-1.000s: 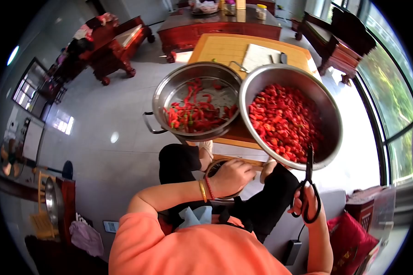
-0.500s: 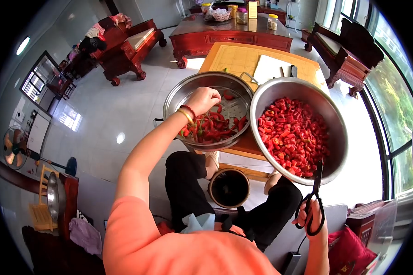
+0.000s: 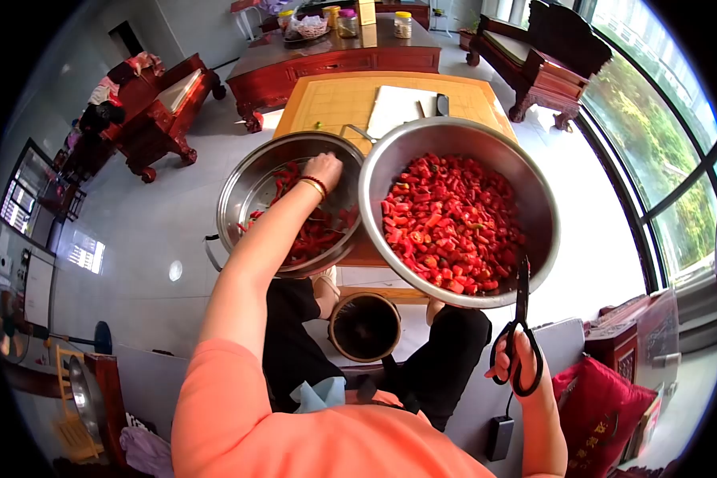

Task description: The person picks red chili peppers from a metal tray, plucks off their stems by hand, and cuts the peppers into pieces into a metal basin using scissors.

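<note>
My right hand [image 3: 519,358] grips black-handled scissors [image 3: 523,307], their dark blades pointing up and lying closed at the near rim of a large metal basin [image 3: 538,187]. Cut red chili pieces [image 3: 454,223] fill much of that basin. On the left is a steel pot [image 3: 229,199] with whole red chilies [image 3: 315,239] on its perforated bottom. Inside it, my left hand [image 3: 325,169] reaches to the far right side with fingers curled closed. Whatever these fingers pinch is hidden from view.
Both vessels rest on a wooden table [image 3: 327,92], where a white board [image 3: 394,110] with a dark-handled knife [image 3: 441,103] lies behind the basin. A dark round bucket [image 3: 365,327] stands on the floor between my legs. Farther back is a red wooden table [image 3: 334,60] with jars.
The view has turned right, so everything sits farther left. My left hand has moved toward the pot's right side, and chilies in the pot have shifted. Scissors stay in my right hand.
</note>
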`<state>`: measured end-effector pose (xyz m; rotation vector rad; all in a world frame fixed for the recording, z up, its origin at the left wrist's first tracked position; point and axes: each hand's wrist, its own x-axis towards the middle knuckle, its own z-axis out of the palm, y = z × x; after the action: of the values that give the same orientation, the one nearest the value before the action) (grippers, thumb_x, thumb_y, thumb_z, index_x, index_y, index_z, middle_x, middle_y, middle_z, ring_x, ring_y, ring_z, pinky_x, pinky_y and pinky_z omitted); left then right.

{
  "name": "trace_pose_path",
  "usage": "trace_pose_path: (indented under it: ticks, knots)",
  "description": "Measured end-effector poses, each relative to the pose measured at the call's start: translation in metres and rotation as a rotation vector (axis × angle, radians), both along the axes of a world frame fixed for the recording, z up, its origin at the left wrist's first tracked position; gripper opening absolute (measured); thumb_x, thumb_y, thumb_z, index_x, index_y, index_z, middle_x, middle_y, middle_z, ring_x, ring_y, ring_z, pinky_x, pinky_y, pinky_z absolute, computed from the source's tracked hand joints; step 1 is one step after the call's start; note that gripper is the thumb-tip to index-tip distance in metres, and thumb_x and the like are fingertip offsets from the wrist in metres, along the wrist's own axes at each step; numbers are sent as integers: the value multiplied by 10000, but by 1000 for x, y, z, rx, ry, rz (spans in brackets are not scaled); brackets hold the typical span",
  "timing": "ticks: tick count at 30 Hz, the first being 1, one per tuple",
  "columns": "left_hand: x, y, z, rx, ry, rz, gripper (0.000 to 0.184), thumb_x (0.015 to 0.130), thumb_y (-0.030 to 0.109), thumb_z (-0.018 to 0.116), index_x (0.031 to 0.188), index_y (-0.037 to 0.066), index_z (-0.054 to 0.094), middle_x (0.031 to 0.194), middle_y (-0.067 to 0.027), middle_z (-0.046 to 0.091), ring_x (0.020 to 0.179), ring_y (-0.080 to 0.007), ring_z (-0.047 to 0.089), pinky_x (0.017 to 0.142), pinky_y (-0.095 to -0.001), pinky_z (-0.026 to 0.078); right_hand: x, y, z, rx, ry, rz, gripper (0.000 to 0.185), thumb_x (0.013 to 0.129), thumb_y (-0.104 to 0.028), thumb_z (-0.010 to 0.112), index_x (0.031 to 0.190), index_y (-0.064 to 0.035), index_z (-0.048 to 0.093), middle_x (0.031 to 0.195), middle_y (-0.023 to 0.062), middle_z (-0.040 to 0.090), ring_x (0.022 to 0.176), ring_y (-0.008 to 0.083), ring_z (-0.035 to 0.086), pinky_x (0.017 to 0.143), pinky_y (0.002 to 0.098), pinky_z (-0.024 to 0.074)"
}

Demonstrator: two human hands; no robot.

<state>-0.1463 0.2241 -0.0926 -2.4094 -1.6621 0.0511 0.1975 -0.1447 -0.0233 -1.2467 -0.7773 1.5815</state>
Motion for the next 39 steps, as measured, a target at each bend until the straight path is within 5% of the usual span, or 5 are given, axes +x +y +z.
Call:
trace_pose_path:
  ticks: [7,13,21,32,39]
  knots:
    - [-18,-28,46,225,-495,-206,100,801,59,498,778,39,593,844,-137,550,772,-320,576,687,-430,472,-2,3,1,-10,6,26,438,907,-452,471,836,-20,503,581,7,431,466,96,436,538,286,509]
    - [1,-111,114,-215,-1228,-312,89,849,22,575,935,15,596,826,35,581,756,-34,522,678,-173,424,-5,12,4,11,-182,139,358,862,-362,560,845,-7,521,607,20,464,501,96,481,528,255,480]
    - [61,-193,140,-210,-1116,-657,138,766,-73,616,868,21,614,856,-51,587,807,-139,582,715,-238,464,-10,36,50,133,-984,250,436,682,-381,696,822,1,541,600,53,474,570,130,447,532,286,368]
    - [97,-218,122,-212,-1183,-767,140,761,-49,623,867,39,598,831,-100,594,802,-239,593,710,-311,478,0,26,26,-19,-650,428,388,786,-401,652,842,-36,530,673,3,499,627,81,498,579,222,427]
    - [103,-217,117,-203,-1137,-772,137,757,-74,626,860,16,614,841,-76,615,804,-170,590,710,-264,465,-7,24,26,-140,-512,372,405,852,-405,584,813,-6,521,642,8,482,570,78,496,572,270,496]
